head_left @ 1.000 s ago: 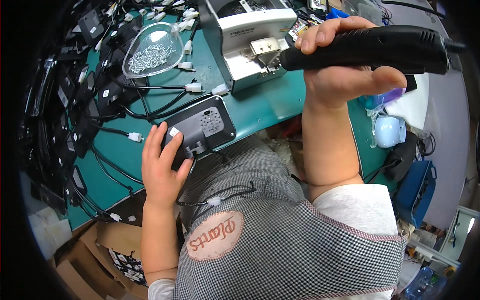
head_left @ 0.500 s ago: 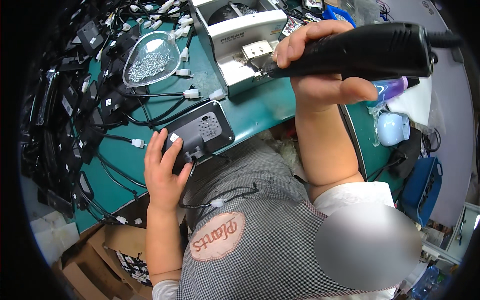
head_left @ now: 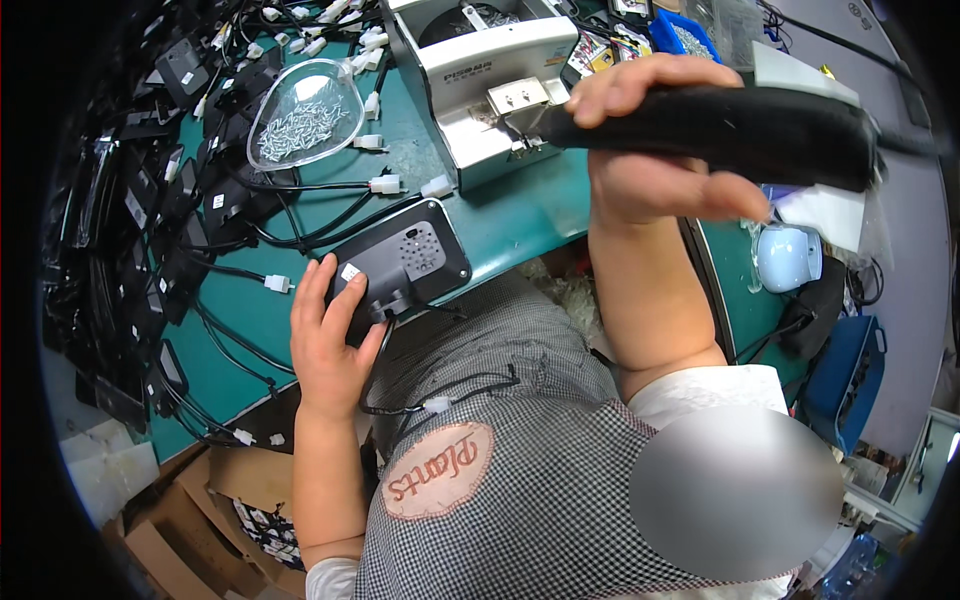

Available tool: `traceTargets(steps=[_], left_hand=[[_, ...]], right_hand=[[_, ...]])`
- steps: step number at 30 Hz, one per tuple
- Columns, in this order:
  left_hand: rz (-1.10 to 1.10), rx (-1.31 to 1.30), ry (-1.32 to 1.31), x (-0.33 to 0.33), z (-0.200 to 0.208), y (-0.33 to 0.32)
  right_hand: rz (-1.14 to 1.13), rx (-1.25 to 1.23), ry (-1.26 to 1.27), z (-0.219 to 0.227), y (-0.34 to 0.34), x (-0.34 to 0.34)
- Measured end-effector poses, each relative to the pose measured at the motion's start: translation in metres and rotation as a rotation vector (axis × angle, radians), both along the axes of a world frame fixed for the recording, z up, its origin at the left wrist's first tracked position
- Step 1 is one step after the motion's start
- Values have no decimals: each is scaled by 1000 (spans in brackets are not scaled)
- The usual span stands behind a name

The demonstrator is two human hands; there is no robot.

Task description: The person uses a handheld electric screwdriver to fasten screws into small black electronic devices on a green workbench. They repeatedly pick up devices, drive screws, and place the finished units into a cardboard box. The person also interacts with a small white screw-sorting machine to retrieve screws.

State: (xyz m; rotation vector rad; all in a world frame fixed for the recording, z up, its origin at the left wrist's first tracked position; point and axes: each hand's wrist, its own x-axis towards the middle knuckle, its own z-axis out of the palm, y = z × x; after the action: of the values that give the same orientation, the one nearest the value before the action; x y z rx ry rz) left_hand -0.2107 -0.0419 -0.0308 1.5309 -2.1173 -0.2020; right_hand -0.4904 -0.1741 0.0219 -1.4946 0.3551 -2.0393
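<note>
Lying beneath spread left hand (head_left: 333, 362), extending rightward: black housing (head_left: 395, 262); right hand (head_left: 640, 185) clamped around black corded tool (head_left: 775, 137)

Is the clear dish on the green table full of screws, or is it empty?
Neither: the clear dish is partly filled. Small silvery screws lie over its nearer part, while bare plastic shows at its far end.

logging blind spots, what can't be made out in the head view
Head view:
black housing: underside faces away; left hand covers one end
electric screwdriver: tip too small and blurred at the screw feeder
its cord: cut off by dark rim
checked apron: partly behind a grey blur
</note>
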Motion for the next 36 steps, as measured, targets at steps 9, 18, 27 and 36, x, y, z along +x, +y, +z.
traceTargets(steps=[9,18,27,36], left_hand=[[-1,-5,-11,3,-3,0],[-6,1,-2,5,-4,0],[5,3,-20,3,-5,-2],[76,55,-70,6,5,-2]], right_hand=[[31,-78,-75,-3,-2,7],[-65,-266,21,-12,-3,3],[76,-159,-175,0,8,-15],[-105,545,-136,3,24,-54]])
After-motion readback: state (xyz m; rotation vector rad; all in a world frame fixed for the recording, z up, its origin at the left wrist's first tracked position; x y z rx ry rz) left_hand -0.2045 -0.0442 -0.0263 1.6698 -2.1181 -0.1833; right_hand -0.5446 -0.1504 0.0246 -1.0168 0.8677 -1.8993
